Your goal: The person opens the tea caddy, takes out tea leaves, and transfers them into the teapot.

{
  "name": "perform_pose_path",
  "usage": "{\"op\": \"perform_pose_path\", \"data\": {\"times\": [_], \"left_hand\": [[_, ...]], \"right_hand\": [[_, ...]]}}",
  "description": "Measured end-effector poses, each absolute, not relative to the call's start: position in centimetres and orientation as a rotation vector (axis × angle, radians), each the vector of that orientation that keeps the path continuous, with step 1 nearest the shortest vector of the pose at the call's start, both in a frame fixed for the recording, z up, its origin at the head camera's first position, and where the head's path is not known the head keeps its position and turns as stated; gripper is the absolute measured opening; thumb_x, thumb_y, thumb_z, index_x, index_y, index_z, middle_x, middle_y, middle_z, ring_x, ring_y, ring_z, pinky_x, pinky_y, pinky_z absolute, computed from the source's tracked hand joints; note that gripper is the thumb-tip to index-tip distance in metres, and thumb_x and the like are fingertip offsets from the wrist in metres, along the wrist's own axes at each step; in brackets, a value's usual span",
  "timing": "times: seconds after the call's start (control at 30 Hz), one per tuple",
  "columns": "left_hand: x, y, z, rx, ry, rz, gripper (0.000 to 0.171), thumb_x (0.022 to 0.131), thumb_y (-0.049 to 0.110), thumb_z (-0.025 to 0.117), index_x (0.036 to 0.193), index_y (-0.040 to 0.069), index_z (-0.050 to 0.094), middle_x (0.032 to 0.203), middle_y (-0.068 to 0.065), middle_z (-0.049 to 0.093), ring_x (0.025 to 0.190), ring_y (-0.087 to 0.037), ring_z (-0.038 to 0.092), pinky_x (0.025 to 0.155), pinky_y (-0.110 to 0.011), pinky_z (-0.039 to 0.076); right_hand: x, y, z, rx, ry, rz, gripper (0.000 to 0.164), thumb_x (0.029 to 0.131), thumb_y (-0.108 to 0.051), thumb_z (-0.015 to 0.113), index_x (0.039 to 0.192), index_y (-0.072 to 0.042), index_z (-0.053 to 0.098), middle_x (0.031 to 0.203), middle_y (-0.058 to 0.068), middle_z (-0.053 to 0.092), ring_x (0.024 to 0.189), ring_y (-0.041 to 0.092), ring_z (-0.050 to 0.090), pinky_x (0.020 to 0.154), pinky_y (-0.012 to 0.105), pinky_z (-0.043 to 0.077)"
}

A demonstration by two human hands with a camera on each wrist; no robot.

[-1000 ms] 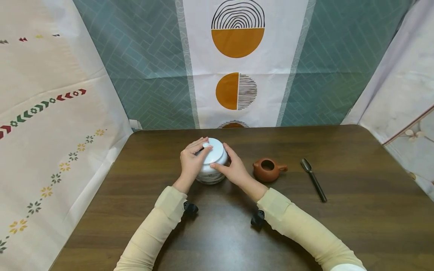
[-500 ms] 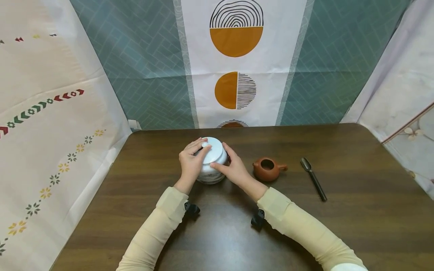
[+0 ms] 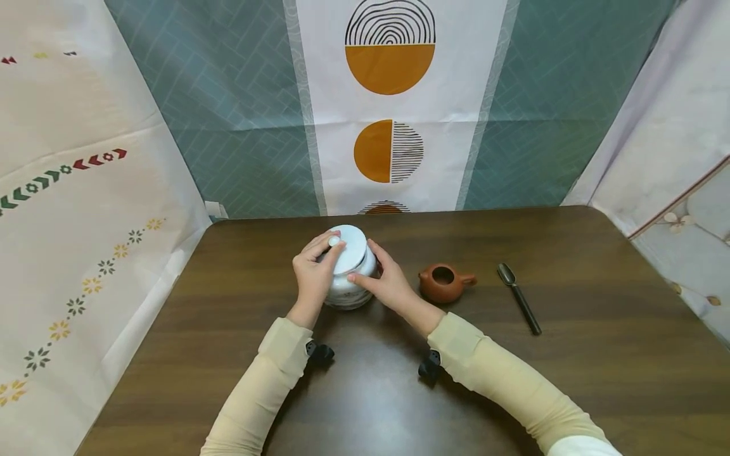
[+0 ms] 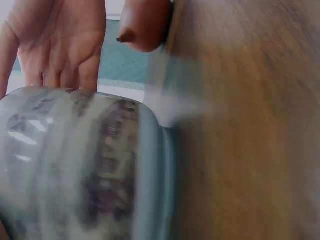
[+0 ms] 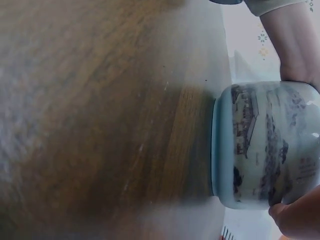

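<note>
A white lidded porcelain jar (image 3: 345,295) stands on the table, its grey landscape print showing in the right wrist view. My left hand (image 3: 312,273) pinches the round knob (image 3: 334,241) of the jar's lid (image 3: 351,251) between thumb and fingers. The lid sits a little tilted, with a thin dark gap along its right edge. From the other side my right hand (image 3: 392,284) holds the jar's shoulder, thumb at the front and fingers behind. The left wrist view shows the printed jar wall (image 4: 75,155) with the right palm (image 4: 62,37) beyond it.
Right of the jar sits a small brown clay teapot (image 3: 440,290) without a lid, its opening facing up. Farther right lies a spoon (image 3: 520,300) with a dark handle. The wooden table (image 3: 599,380) ends at a patterned cloth hanging (image 3: 251,126) behind.
The lid has lifted and shifted slightly left in my left hand, and a gap has appeared at its right edge. My right hand keeps its hold on the jar. The head view has turned slightly.
</note>
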State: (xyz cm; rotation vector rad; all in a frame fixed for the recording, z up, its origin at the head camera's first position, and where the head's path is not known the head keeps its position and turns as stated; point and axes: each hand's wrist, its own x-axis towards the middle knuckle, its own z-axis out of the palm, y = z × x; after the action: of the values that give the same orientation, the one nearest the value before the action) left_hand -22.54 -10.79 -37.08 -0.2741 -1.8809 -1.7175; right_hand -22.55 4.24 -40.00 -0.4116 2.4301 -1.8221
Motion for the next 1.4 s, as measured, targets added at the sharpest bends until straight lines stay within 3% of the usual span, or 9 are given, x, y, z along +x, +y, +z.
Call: {"op": "perform_pose_path", "data": {"times": [0.17, 0.8, 0.93, 1.2, 1.4], "left_hand": [[-22.5, -11.3, -37.5, -0.285, -1.812, -1.766, 0.020, 0.082, -0.002, 0.071, 0.098, -0.015, 0.069, 0.104, -0.029, 0.067, 0.114, -0.035, 0.059, 0.093, -0.020, 0.048], [-22.9, -11.8, -36.7, -0.286, -1.844, -1.892, 0.022, 0.081, -0.003, 0.071, 0.099, -0.015, 0.068, 0.107, -0.031, 0.064, 0.116, -0.034, 0.058, 0.092, -0.019, 0.048], [-22.9, -11.8, -36.2, -0.269, -1.870, -1.914, 0.022, 0.081, -0.004, 0.071, 0.100, -0.015, 0.068, 0.108, -0.031, 0.064, 0.115, -0.031, 0.059, 0.091, -0.018, 0.048], [-22.7, -12.0, -35.5, -0.270, -1.926, -1.896, 0.022, 0.081, -0.001, 0.072, 0.101, -0.012, 0.069, 0.109, -0.029, 0.065, 0.107, -0.011, 0.064, 0.092, -0.020, 0.048], [-22.5, -12.3, -35.0, -0.307, -1.935, -1.863, 0.022, 0.081, -0.002, 0.071, 0.100, -0.014, 0.069, 0.108, -0.029, 0.065, 0.108, -0.015, 0.064, 0.092, -0.020, 0.048]], "right_hand": [[-22.3, 3.8, -40.1, -0.405, 2.424, -1.817, 0.084, 0.085, -0.022, 0.073, 0.151, -0.009, 0.022, 0.155, 0.011, 0.027, 0.141, 0.028, 0.029, 0.111, 0.046, 0.032], [-22.6, 4.3, -39.8, -0.463, 2.470, -1.792, 0.081, 0.085, -0.018, 0.073, 0.150, -0.005, 0.026, 0.154, 0.013, 0.029, 0.140, 0.027, 0.031, 0.112, 0.045, 0.031], [-22.7, 4.5, -39.9, -0.471, 2.484, -1.776, 0.082, 0.084, -0.019, 0.073, 0.150, -0.005, 0.026, 0.154, 0.013, 0.029, 0.141, 0.027, 0.030, 0.112, 0.044, 0.031], [-22.9, 4.6, -39.8, -0.504, 2.499, -1.742, 0.083, 0.084, -0.020, 0.074, 0.150, -0.005, 0.025, 0.154, 0.014, 0.028, 0.140, 0.027, 0.031, 0.111, 0.044, 0.033], [-22.9, 4.7, -39.4, -0.502, 2.510, -1.705, 0.084, 0.083, -0.021, 0.074, 0.150, -0.003, 0.025, 0.154, 0.014, 0.028, 0.140, 0.028, 0.032, 0.110, 0.043, 0.034]]}}
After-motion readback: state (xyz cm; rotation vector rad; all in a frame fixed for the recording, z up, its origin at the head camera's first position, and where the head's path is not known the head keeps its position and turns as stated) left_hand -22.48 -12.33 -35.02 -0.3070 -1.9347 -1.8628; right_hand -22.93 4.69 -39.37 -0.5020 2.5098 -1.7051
